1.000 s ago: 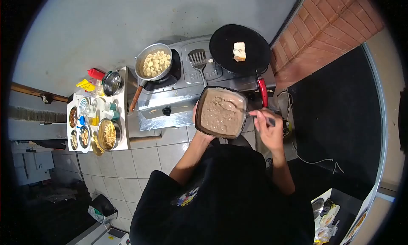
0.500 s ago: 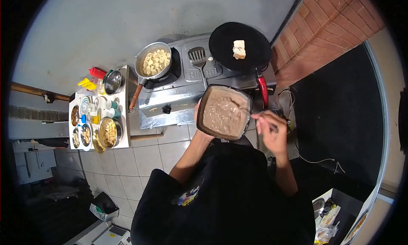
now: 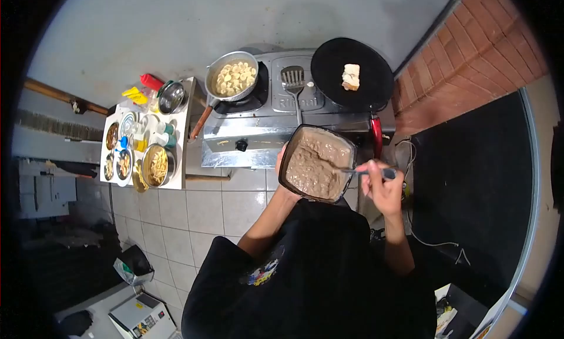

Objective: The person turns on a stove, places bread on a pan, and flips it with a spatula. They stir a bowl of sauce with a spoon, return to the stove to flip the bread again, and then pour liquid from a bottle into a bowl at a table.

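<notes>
A dark square bowl full of thick brown mixture is held in front of my chest. My left hand grips it from the left side and below, most of the fingers hidden by the bowl. In my right hand is the dark handle of a utensil; its far end is sunk in the mixture. Beyond the bowl, a slotted spatula lies on the stove. Pieces of food rest on the black round pan.
A pot of sliced pale food stands at the stove's left, its wooden handle sticking out. The red pan handle points toward me. Left is a white table with bowls and bottles. A brick wall stands right.
My view has shifted, so the stove and table appear further right. The utensil handle shows more clearly, and the furrow in the mixture has changed shape.
</notes>
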The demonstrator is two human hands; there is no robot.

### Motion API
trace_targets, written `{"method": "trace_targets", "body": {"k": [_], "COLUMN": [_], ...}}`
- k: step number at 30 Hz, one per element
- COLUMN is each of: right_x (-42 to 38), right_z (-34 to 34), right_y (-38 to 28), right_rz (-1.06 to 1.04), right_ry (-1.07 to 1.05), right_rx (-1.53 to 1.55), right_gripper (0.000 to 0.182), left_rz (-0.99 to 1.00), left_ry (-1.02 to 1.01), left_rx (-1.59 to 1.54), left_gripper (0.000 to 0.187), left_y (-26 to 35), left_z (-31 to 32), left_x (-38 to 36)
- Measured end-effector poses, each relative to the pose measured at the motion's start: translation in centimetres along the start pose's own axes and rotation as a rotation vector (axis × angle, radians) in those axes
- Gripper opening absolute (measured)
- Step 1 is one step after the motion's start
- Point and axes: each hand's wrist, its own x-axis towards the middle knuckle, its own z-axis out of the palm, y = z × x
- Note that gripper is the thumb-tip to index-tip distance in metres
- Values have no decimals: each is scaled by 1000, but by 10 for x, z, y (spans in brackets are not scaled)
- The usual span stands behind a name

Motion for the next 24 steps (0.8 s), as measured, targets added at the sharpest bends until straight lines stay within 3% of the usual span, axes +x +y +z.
{"method": "trace_targets", "body": {"k": [1, 3, 4, 5, 7, 9, 10, 13, 15, 16, 19, 21, 23, 24], "right_x": [4, 16, 21, 24, 25, 27, 28, 34, 30, 26, 20, 21, 19, 17], "right_z": [1, 6, 13, 18, 18, 7, 5, 26, 50, 55, 50, 54, 84, 93], "right_y": [2, 5, 10, 12, -8, -24, -38, -50, -41, -41, -56, -58, -57, -52], "right_rz": [104, 30, -109, -252, -274, -211, -92, -206, -379, -405, -309, -157, -255, -361], "right_ry": [61, 49, 1, -44, -155, -382, -336, -214, -251, -339, -447, -354, -305, -375], "right_rx": [86, 85, 78, 73, -16, -207, -218, -231, -281, -355, -345, -340, -329, -370], "right_gripper": [19, 18, 18, 17, 17, 16, 16, 14, 10, 8, 10, 13, 11, 10], "left_rz": [19, 42, 30, 47, 79, 114, 132, 131, 294, 181, 284, 337, 260, 273], "left_ry": [2, -152, 11, 9, -105, -67, -97, -227, 249, -258, -224, -206, -215, -320], "left_rx": [-4, -11, -5, -7, -35, 8, -44, -214, 147, -292, -117, -119, -209, -270], "left_gripper": [54, 54, 55, 55, 60, 67, 69, 74, 75, 76, 74, 72, 70, 68], "left_y": [1, 5, 5, 7, 13, 15, 16, 11, 9, 16, 25, 27, 27, 28], "left_z": [0, 2, 8, 5, 0, -1, -5, -2, 16, 0, -10, -10, -15, -19], "left_x": [-3, -9, -13, -15, -20, -34, -38, -46, -53, -53, -67, -79, -86, -89]}}
